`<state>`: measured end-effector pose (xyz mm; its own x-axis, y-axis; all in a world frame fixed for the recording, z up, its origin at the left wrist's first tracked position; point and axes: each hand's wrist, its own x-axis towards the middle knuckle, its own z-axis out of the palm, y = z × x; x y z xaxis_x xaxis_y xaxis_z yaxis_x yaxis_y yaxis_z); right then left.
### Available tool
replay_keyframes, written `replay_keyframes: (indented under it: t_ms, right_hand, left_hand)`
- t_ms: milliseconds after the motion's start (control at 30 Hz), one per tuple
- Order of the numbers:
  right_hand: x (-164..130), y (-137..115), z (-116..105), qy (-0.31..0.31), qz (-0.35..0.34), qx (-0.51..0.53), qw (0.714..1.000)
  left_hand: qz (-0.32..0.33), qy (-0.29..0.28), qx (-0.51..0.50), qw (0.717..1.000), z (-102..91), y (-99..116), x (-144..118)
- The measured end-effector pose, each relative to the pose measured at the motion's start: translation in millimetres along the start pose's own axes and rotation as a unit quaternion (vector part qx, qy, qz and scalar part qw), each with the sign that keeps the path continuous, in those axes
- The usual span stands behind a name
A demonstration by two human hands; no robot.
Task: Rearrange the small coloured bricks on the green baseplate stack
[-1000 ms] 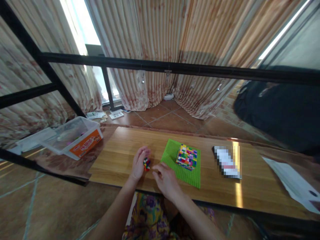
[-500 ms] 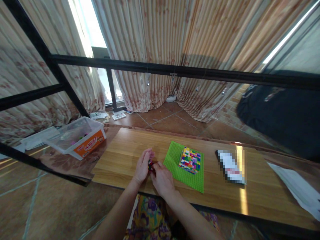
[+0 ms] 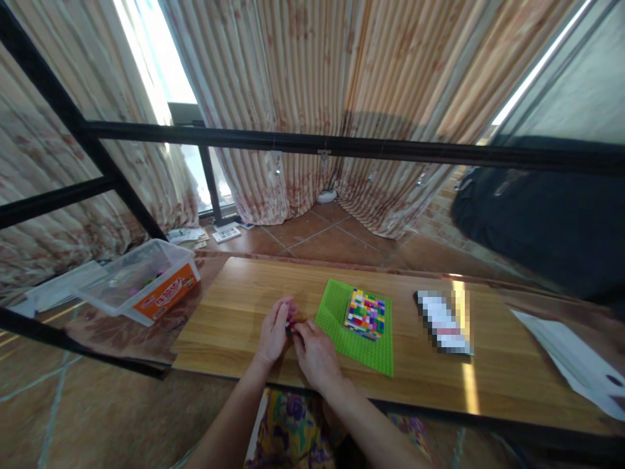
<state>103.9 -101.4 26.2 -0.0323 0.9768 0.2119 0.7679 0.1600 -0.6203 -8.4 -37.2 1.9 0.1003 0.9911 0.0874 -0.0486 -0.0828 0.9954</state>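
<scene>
Both hands meet over the worktop (image 3: 234, 306) just left of the green baseplate (image 3: 336, 312). The left hand (image 3: 273, 333) and right hand (image 3: 315, 352) pinch a small brick cluster (image 3: 291, 324) between their fingertips, seemingly steadying it from both sides.

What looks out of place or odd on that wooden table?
Little stands out. The green baseplate lies slightly askew to the table edge, and a white sheet overhangs its right end. Both hands close round a small brick cluster.
</scene>
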Motion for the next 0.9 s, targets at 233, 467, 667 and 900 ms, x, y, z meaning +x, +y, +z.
replay_keyframes:
  t_ms: [233, 467, 667, 900]
  right_hand:
    - [-14.2, 6.1, -39.4, 0.092, 0.043, 0.233, 0.967]
    - [-22.7, 7.7, -73.8, 0.153, 0.074, 0.331, 0.928]
    - [-23.0, 21.3, -83.3, 0.192, 0.143, 0.378, 0.894]
    - [-15.0, 69.1, -101.6, 0.247, 0.17, 0.266, 0.916]
  left_hand:
    - [-0.024, 0.005, -0.01, 1.0, 1.6, 5.3, -1.2]
    - [-0.01, 0.006, 0.018, 1.0, 0.5, 6.7, -0.5]
    - [-0.014, 0.008, 0.037, 0.999, -0.7, 4.2, -0.1]
    - [-0.006, 0.019, 0.042, 0.999, 0.4, 7.0, 0.4]
